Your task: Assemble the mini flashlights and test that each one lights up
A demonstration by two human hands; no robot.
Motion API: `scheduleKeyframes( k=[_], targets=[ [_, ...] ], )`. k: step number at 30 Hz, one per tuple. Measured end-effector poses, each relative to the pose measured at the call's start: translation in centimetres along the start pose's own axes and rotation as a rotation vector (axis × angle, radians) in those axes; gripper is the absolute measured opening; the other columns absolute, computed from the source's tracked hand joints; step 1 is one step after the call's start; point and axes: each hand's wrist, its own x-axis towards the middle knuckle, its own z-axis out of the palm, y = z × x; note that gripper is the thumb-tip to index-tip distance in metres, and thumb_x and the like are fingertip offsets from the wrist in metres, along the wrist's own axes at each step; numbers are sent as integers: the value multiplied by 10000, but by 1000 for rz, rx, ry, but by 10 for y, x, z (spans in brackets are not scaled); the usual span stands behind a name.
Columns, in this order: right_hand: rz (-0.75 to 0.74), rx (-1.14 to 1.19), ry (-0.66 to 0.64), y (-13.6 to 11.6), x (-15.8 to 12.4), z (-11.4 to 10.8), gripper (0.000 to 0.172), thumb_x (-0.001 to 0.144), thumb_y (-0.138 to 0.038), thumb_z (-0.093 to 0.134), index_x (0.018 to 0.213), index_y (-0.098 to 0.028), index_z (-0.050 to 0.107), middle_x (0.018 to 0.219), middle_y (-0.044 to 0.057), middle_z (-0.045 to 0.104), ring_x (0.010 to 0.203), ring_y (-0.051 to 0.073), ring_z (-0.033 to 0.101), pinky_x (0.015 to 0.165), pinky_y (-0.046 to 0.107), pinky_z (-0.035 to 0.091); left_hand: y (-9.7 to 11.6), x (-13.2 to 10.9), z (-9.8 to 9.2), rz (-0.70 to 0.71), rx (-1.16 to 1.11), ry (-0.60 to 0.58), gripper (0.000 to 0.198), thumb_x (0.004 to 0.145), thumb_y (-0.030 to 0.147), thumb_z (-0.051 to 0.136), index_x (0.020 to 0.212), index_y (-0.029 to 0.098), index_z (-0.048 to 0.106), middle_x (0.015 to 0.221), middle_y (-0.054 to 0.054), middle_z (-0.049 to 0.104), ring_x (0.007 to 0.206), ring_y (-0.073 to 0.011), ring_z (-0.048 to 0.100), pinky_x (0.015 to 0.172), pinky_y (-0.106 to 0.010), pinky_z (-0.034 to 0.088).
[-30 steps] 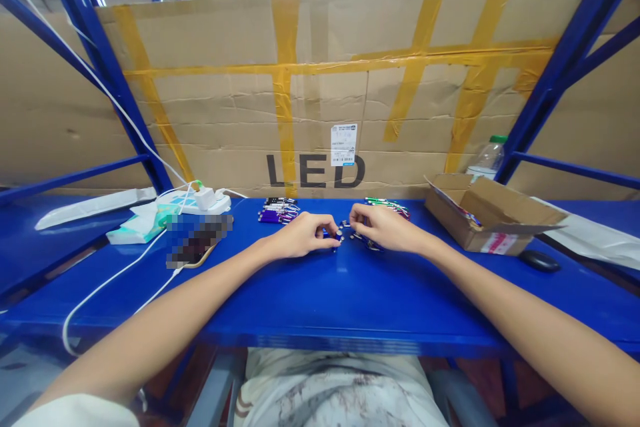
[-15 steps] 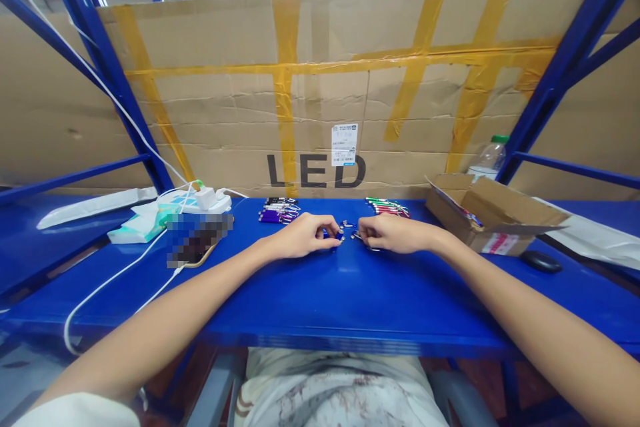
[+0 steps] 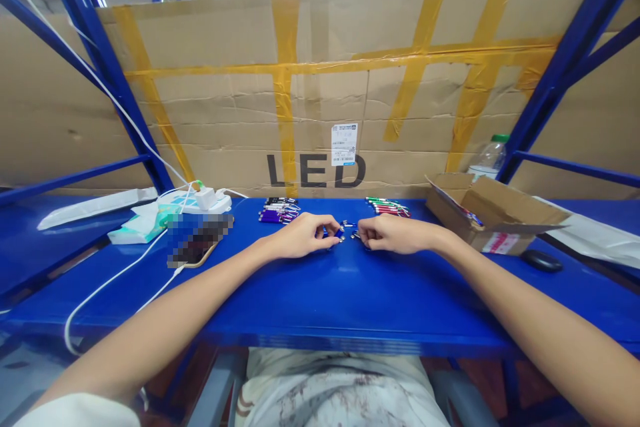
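My left hand (image 3: 311,235) is curled with thumb and fingertips closed on a small shiny blue metal piece with a silver end (image 3: 339,234), just above the table. Opposite it, my right hand (image 3: 387,233) is pinched over another small piece with a silver tip (image 3: 355,235); the fingers hide most of it. Between and behind both hands lies a small blue item with silver fittings (image 3: 347,224). Beyond the left hand is a row of slim purple, silver and black sticks with silver clips (image 3: 279,211). Similar red and green sticks (image 3: 387,207) lie beyond the right hand.
An open cardboard box (image 3: 493,213) stands at right, with a black mouse (image 3: 541,261) beside it and a green-capped bottle (image 3: 490,157) behind. At left are a phone (image 3: 203,243) with a white cable, a tissue pack (image 3: 140,227) and a power strip (image 3: 205,199). Taped cardboard (image 3: 225,127) backs the blue table (image 3: 320,300).
Both hands stay in nearly the same place and grip. The blue piece in my left fingers has shifted slightly.
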Motion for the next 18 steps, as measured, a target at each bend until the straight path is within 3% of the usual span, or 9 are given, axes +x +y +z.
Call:
scheduleKeyframes(
  k=[2,6,9,13,18],
  targets=[
    [-26,27,77,-4,0,-2,32,886,-241,618,866,-216,624,763,8,674,663,171,558,618,281,403,0,0,0,1,3,2,293,971,392,701,1154,168,740,961,-45,789,790,-159,662,739,-260,471],
    [-99,85,252,-12,3,-4,244,994,-409,568,932,-198,676,786,15,670,691,173,550,654,296,412,2,0,0,-9,-9,-1,285,971,374,696,1167,171,735,912,-29,776,759,-152,641,744,-263,468],
    [-123,211,329,-13,6,-3,312,997,-501,598,996,-197,670,821,15,675,720,179,571,682,306,443,3,0,1,-9,-2,13,285,975,383,690,1167,177,734,920,-27,768,761,-153,625,753,-268,466],
    [-141,376,373,-12,10,2,336,963,-545,661,989,-212,625,842,7,668,738,179,597,706,318,487,3,1,2,14,0,41,276,982,382,671,1162,183,734,953,-25,754,815,-162,630,773,-270,465],
    [-147,428,324,-12,14,10,364,907,-549,738,947,-218,592,807,-8,662,705,166,572,659,297,461,4,1,3,28,-26,83,308,1012,383,631,1224,183,732,1028,-36,755,861,-166,628,799,-277,456]
  ],
)
